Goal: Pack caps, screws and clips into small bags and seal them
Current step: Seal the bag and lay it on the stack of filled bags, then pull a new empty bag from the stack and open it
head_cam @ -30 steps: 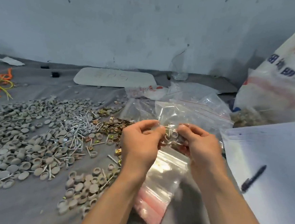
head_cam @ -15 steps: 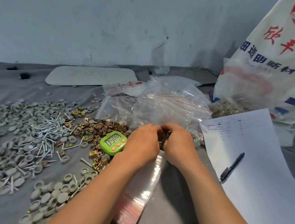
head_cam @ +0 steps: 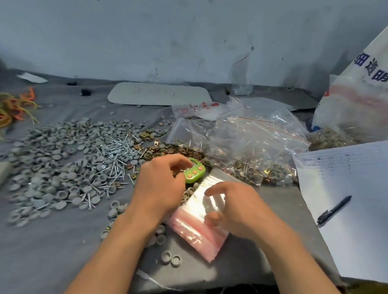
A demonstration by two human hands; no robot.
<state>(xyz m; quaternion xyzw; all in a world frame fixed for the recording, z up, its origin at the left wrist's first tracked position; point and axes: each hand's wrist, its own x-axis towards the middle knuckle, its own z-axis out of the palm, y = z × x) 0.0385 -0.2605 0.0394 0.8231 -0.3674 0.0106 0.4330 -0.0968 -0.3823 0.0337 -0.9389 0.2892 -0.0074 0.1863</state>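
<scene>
Okay, so your right hand (head_cam: 237,208) is spread loose right over the bag stack (head_cam: 195,230), holding nothing, with thumb and fingertips at or just off the top sheet. That stack runs away from you, pink-red strip ends nearest you and clear ends up by the timer (head_cam: 195,172). Your left hand (head_cam: 162,186) is curled at the timer's left edge; can't tell if it's gripping anything. Right hand's the closer one for peeling off a bag, I'd say. Loose caps (head_cam: 71,160), screws (head_cam: 118,150) and clips (head_cam: 169,148) sit on the table (head_cam: 41,250), left of both hands.
</scene>
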